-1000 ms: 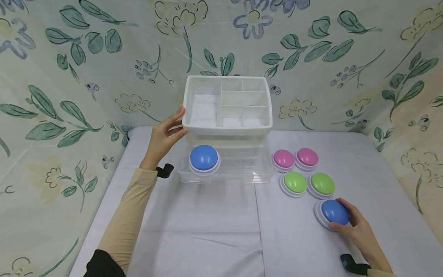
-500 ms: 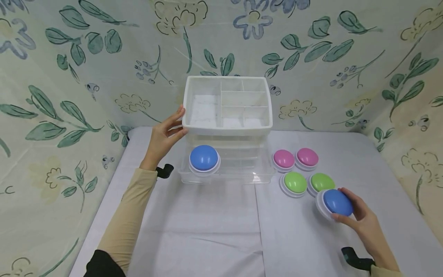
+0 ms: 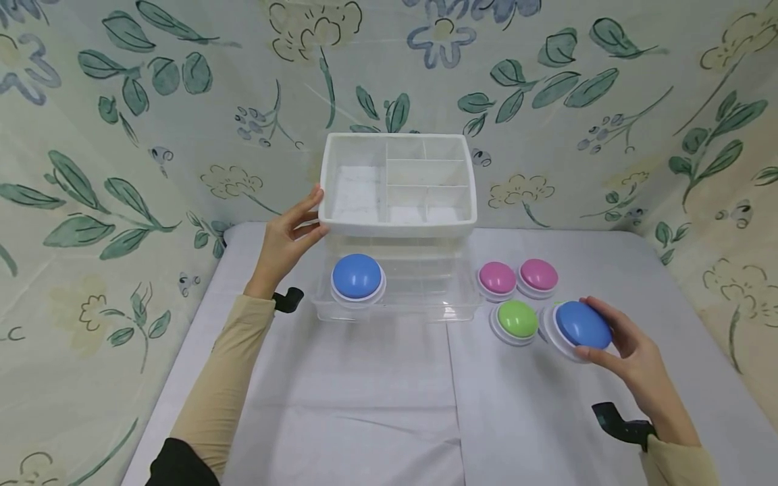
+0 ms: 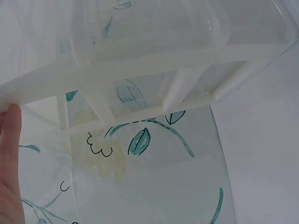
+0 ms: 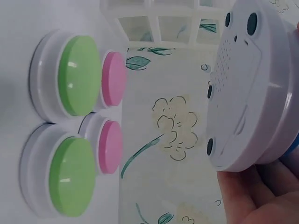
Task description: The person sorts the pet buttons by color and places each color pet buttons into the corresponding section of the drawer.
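Note:
My left hand (image 3: 286, 239) touches the left side of a white desk organizer (image 3: 398, 231) with its fingertips, thumb near the front corner. Below its divided top, a clear drawer (image 3: 425, 307) sticks out toward me. A blue-domed push button (image 3: 357, 277) stands in the drawer's left part. My right hand (image 3: 632, 358) grips another blue push button (image 3: 583, 325), thumb in front and fingers behind, raised and tilted above the table. In the right wrist view the held button's underside (image 5: 238, 88) shows dark feet and speaker holes. It nearly covers one green button in the head view.
Two pink buttons (image 3: 497, 278) and two green buttons (image 5: 79, 74) stand grouped on the white cloth (image 3: 365, 405), right of the drawer. A floral fabric backdrop (image 3: 243, 135) rises behind and at both sides.
My right hand has lifted the blue push button off the cloth and moved it away from me, over the nearer right green button. My left hand stays on the organizer.

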{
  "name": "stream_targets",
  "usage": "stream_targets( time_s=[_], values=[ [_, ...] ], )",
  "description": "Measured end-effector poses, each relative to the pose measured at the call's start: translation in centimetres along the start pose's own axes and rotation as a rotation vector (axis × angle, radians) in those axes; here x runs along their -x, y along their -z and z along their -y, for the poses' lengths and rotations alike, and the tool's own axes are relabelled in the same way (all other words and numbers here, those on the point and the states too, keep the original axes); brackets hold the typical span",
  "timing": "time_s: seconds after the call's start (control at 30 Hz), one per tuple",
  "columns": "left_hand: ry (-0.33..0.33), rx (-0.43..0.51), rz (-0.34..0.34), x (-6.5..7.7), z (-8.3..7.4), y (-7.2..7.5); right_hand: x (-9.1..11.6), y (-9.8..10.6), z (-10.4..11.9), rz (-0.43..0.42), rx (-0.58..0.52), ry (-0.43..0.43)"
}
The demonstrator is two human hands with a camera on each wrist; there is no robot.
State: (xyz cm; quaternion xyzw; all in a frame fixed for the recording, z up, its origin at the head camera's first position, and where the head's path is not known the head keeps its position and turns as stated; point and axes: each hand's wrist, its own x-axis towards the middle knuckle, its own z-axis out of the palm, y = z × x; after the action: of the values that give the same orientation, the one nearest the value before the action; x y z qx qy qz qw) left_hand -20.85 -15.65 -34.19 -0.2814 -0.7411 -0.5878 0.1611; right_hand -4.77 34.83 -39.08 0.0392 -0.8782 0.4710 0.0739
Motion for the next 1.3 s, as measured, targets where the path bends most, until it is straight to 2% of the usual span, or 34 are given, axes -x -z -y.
stream_targets(
  time_s=[0.5, 0.77, 1.07, 1.3],
  values=[
    [0.015, -0.014, -0.005, 0.0, -0.2, 0.1, -2.8, -0.7, 5.3, 0.037, -0.053, 0.131],
    [0.022, -0.028, 0.002, 0.1, -0.2, 0.0, -3.8, -1.2, 6.9, 0.055, -0.087, 0.171],
    [0.019, 0.0, 0.005, 0.0, -0.1, 0.0, -5.2, -1.9, 8.6, 0.071, -0.087, 0.188],
    [0.017, -0.005, 0.002, 0.0, 0.1, 0.1, -6.3, -2.7, 10.6, 0.114, -0.108, 0.233]
  ],
)
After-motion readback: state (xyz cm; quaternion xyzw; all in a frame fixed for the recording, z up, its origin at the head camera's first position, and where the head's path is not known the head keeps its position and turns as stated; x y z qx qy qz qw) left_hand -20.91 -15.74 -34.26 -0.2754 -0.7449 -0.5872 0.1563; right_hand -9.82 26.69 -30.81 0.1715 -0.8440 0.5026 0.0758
